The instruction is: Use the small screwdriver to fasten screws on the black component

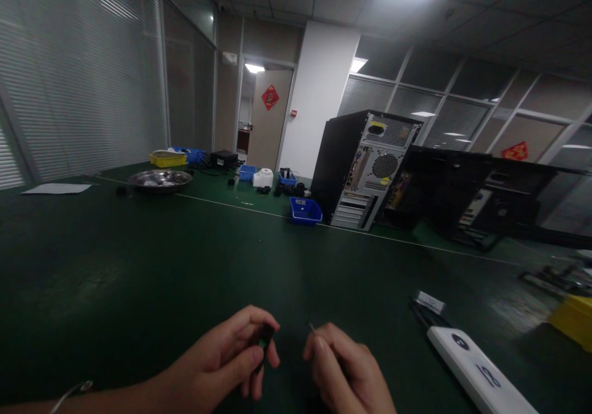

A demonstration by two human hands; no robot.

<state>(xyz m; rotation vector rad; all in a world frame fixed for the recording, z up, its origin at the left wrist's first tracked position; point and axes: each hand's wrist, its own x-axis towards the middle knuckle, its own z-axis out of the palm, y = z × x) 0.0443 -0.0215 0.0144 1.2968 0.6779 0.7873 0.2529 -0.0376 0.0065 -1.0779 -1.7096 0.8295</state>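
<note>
My left hand (pixel 231 358) is closed around a small dark piece with a green spot (pixel 266 340), held between thumb and fingers. Its exact kind cannot be made out. A short gap to the right, my right hand (pixel 346 364) pinches a thin metal pin-like piece (pixel 312 327); only its tip shows above the fingers. Both hands hover over the near part of the green table (pixel 185 278), and the two pieces are apart. To the right of my right hand lies a white device marked 18 (pixel 481 368), with a dark cable at its far end.
Across the table stand a computer tower (pixel 342 167), more dark computer cases (pixel 499 198) and a blue bin (pixel 305 211). A metal bowl (pixel 160 181) and a white sheet (pixel 56 189) lie at left. At the right edge is a yellow bin (pixel 573 321).
</note>
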